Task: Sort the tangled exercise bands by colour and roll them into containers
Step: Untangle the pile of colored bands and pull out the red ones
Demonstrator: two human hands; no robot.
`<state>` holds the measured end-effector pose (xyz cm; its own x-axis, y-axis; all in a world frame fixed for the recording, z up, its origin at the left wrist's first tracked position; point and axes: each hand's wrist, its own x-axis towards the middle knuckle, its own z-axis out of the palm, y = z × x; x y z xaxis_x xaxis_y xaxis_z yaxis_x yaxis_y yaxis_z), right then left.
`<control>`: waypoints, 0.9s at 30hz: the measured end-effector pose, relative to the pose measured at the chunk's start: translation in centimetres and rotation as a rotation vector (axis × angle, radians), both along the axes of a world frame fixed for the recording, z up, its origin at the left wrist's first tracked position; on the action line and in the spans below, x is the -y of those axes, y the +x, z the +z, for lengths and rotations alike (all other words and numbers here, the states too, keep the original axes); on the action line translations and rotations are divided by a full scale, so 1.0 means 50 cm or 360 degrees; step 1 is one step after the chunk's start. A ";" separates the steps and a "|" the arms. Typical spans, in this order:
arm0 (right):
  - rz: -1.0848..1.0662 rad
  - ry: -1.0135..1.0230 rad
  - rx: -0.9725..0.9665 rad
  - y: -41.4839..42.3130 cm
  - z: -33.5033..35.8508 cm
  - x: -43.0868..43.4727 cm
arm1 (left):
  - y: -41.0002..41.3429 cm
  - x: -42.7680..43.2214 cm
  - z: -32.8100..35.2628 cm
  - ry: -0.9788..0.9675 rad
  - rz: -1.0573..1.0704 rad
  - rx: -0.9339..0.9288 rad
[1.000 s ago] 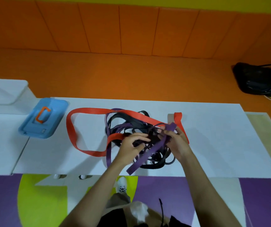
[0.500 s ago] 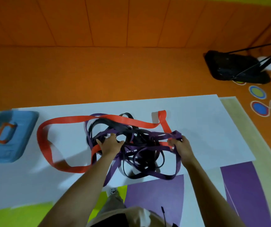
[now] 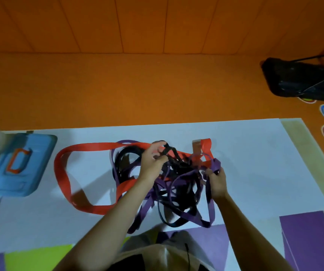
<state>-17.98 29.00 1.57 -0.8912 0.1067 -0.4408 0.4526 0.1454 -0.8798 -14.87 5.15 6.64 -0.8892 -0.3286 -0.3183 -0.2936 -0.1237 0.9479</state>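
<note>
A tangle of exercise bands lies in the middle of the white sheet (image 3: 255, 173). A wide red band (image 3: 61, 173) loops out to the left. Black bands (image 3: 184, 192) and purple bands (image 3: 210, 204) knot together in the centre. My left hand (image 3: 151, 163) pinches a black strand at the top of the pile. My right hand (image 3: 216, 180) grips a purple band at the pile's right side. Which strands pass under which is hidden in the knot.
A blue lidded container (image 3: 20, 163) with an orange handle sits at the left on the sheet. A black bag (image 3: 302, 81) lies on the orange floor at the far right. Coloured floor mats border the sheet in front.
My left hand has risen from the pile's left side to its top and taken a black strand. My right hand keeps the purple band. The view has shifted.
</note>
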 end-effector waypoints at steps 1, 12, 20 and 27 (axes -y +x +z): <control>0.0064 -0.0049 -0.0037 -0.025 0.015 0.002 | -0.003 -0.006 0.012 0.0016 -0.0024 -0.0024; 0.0259 0.0401 -0.0128 -0.111 0.085 -0.139 | -0.042 -0.265 0.093 -0.0186 -0.0332 -0.0359; -0.0440 -0.0127 0.0296 -0.043 0.063 -0.325 | 0.054 -0.447 -0.012 -0.0258 -0.1215 -0.0201; -0.0499 -0.0004 0.0652 0.019 -0.035 -0.385 | 0.128 -0.269 -0.125 -0.1044 -0.0517 0.0082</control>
